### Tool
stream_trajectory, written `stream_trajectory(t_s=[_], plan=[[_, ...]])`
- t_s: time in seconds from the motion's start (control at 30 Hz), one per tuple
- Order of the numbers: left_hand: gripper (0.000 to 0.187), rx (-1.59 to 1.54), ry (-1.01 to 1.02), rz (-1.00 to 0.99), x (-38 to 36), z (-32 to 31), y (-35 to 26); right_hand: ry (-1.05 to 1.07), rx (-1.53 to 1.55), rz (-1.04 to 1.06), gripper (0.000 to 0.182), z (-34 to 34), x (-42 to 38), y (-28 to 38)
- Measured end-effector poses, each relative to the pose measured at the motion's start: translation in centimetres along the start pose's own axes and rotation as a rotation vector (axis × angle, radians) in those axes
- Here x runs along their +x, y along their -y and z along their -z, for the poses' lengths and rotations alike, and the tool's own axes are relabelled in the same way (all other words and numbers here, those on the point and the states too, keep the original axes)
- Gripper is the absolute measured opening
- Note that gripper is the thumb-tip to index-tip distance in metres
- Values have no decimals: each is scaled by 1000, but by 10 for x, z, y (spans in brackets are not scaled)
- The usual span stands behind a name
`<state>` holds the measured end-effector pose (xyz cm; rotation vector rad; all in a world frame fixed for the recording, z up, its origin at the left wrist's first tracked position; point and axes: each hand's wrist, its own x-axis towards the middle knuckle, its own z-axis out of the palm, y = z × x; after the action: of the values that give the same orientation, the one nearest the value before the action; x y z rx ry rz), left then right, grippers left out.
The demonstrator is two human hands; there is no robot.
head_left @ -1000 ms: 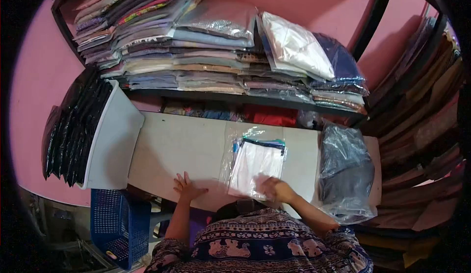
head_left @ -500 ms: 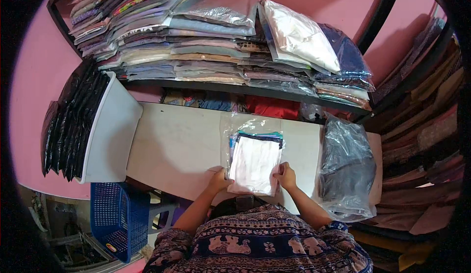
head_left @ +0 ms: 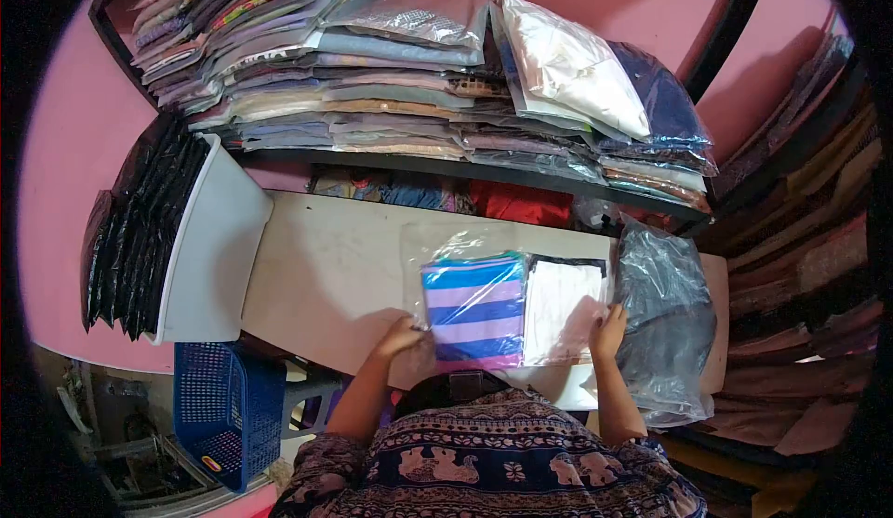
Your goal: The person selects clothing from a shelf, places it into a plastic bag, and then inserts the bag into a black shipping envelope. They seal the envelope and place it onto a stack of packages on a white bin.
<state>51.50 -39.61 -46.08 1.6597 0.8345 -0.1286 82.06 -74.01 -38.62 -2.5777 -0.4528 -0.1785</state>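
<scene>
A folded garment with blue, lilac and purple stripes (head_left: 474, 306) lies in a clear plastic bag on the table, in front of my body. At the bag's left edge is my left hand (head_left: 402, 336), fingers closed on the plastic. My right hand (head_left: 608, 334) pinches the right edge of a white folded garment (head_left: 561, 312) with a dark top band, which seems to be in clear plastic too. The white garment lies just right of the striped one. To its right, close to my right hand, is a dark garment in a clear bag (head_left: 662, 318).
Stacks of bagged clothes (head_left: 372, 99) fill the shelf behind the pale table (head_left: 316, 267). On the left stand a white bin (head_left: 209, 248) with black plastic packages (head_left: 139, 239) and a blue basket (head_left: 231, 416). Hanging fabrics (head_left: 805, 304) line the right side.
The white garment has moved right with my right hand, off the striped garment, which now shows fully. My left hand has shifted slightly left with the bag's edge.
</scene>
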Motion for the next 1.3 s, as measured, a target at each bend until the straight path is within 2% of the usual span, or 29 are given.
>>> stream_trajectory(t_s=[0.03,0.07,0.1,0.17,0.2,0.23,0.3,0.37,0.4,0.43,0.47,0.5,0.57,0.63,0.67,0.7,0.73,0.77,0.8,0.9,0.93,0.97,1.03,1.1,1.13,1.17,1.23,1.27,1.3], plan=[[35,139,58,94,-14,17,-5,-72,-88,117,26,7,0,15],[34,278,115,188,-22,31,-8,-29,-54,141,33,10,1,30],[34,277,110,189,-24,41,-5,-58,22,237,33,9,2,45],[30,77,44,39,-25,53,4,129,224,318,33,-23,2,62],[32,-118,-99,33,-16,52,10,315,417,232,33,-38,2,79],[32,-116,-105,34,-12,49,3,500,607,139,35,-54,0,97],[37,-412,-540,-130,3,45,-19,522,738,176,35,-106,-6,119],[36,-377,-566,-136,8,46,-42,467,645,84,28,-147,-12,144],[30,-615,-417,-114,-5,43,-71,465,648,94,28,-165,-9,151],[24,-848,-263,-91,-17,41,-95,643,736,-73,25,-181,-4,157],[24,-852,-274,-98,-26,42,-111,825,815,-244,22,-190,1,165],[23,-792,-267,-92,-33,45,-125,831,818,-231,22,-176,6,178],[21,-729,-268,-96,-33,60,-135,990,1082,-412,17,-116,23,216],[22,-782,-325,-113,-30,79,-135,976,1105,-310,10,-97,43,233],[16,-1026,-294,-198,-63,74,-196,857,1236,-111,8,-80,51,242],[16,-1031,-296,-196,-66,82,-195,729,1354,87,6,-60,55,249],[14,-691,-497,-410,-71,96,-189,733,1350,85,6,-34,58,256],[12,-330,-677,-607,-76,104,-185,646,1376,202,6,-5,60,262],[12,-331,-677,-602,-82,104,-183,557,1397,317,8,11,60,265],[12,-268,-614,-660,-103,94,-161,592,1361,361,11,22,41,247],[13,-283,-552,-517,-105,88,-139,577,1155,461,11,5,35,227],[16,-298,-489,-375,-105,81,-118,582,1155,461,11,-16,24,207],[21,-238,-568,-139,-105,57,-87,826,1206,220,12,-62,-3,166],[23,-95,-528,-197,-72,31,13,877,1118,204,13,-101,-31,125],[26,49,-487,-262,-63,23,43,813,928,196,15,-117,-44,112],[26,45,-483,-254,-68,20,33,819,923,190,15,-132,-45,104],[21,144,-601,-119,-77,18,-8,720,656,191,18,-153,-46,92],[21,142,-598,-108,-75,17,-5,651,574,196,21,-154,-46,96],[19,243,-717,-91,-69,16,3,660,571,191,21,-149,-45,102]])
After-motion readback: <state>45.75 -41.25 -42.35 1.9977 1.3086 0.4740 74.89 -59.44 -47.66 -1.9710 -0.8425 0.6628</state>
